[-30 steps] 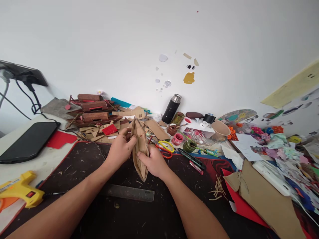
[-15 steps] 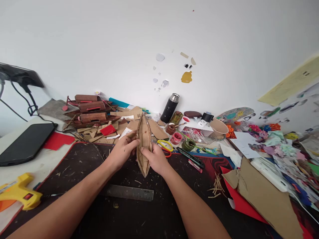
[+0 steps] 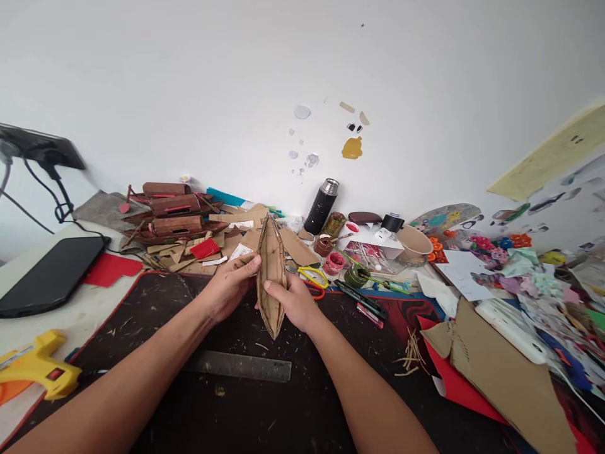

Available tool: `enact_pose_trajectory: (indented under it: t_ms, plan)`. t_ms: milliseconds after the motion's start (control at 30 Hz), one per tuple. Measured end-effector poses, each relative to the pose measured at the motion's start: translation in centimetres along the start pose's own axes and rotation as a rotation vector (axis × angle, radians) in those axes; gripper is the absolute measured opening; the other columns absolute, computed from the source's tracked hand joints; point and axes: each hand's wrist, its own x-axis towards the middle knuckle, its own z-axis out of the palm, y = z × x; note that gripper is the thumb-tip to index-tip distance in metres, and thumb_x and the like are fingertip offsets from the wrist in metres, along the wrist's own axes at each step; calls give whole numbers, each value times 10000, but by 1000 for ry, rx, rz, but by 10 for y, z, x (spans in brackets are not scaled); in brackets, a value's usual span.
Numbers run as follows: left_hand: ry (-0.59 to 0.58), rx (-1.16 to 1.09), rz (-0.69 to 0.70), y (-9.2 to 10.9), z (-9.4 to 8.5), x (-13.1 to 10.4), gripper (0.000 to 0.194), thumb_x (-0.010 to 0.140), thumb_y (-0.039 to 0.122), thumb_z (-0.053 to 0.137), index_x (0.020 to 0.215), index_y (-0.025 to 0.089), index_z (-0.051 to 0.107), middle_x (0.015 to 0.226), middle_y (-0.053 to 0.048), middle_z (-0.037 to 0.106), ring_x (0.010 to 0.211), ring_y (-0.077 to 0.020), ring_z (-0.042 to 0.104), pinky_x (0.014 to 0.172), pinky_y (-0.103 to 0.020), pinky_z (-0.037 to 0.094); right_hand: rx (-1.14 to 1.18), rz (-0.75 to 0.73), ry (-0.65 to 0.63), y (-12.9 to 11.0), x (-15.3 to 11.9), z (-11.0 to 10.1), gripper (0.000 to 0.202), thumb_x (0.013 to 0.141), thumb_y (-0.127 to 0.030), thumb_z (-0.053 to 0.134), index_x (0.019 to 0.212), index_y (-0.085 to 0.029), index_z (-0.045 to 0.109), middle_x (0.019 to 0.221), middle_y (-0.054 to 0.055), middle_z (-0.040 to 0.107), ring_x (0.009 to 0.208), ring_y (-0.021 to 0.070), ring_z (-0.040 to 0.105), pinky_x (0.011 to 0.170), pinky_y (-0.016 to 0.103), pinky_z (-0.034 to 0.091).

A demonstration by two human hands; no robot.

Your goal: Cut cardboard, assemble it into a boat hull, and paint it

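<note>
A narrow cardboard boat hull, pointed at both ends with raised rims, is held up over the dark mat. My right hand grips its right side, the thumb pressed on the inner floor. On the other side, my left hand holds the left rim, thumb along the edge and its other fingers partly hidden behind the hull. Below the hull a metal ruler lies on the mat. Yellow-handled scissors are just beyond my right hand.
Brown model boats and cardboard scraps sit at the back left. A yellow glue gun and a black phone lie at left. Behind are a black thermos and paint jars. Cardboard lies at right.
My left thumb has drawn back from inside the hull to its left rim, and the left hand has shifted slightly left. My right hand keeps its hold.
</note>
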Motion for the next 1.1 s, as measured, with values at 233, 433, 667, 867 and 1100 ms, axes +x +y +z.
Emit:
enact_pose_trajectory:
  t_ms: [233,433,667,867,1100]
  plan:
    - [-32,-25,-17,0,3,-2,438,756,466,945,1013,151,781,842,-100,799,489,-152,605,371,-239,445,8,35,-39,-8,-4,5,364,901,-533,772,1006,-213,634,773,21,757,651,219,735,691,364,626]
    - [-8,-39,-9,-1,2,-3,539,705,527,965,1045,173,742,712,-33,731,405,-147,567,285,-239,424,-5,43,-103,-2,-2,5,558,876,-720,738,1028,-195,625,769,40,761,540,179,688,451,256,514]
    - [-28,-23,1,3,-2,-2,670,706,588,949,1174,170,712,864,-100,805,505,-236,675,341,-339,544,-18,50,-114,-3,-2,5,574,879,-717,742,1084,-217,551,694,-21,717,427,139,622,404,232,492]
    - [-1,-7,-92,-3,-1,0,718,781,775,790,1250,239,704,979,-117,819,602,-290,727,388,-358,527,-51,75,-63,-3,-3,7,543,893,-692,742,1096,-221,565,664,-35,691,417,142,602,375,230,466]
    - [138,3,-92,-6,1,1,701,844,848,645,1174,238,750,1000,-131,809,924,-367,782,653,-456,645,-110,35,-75,5,-1,9,537,941,-697,700,1136,-203,623,719,3,723,483,154,658,354,208,399]
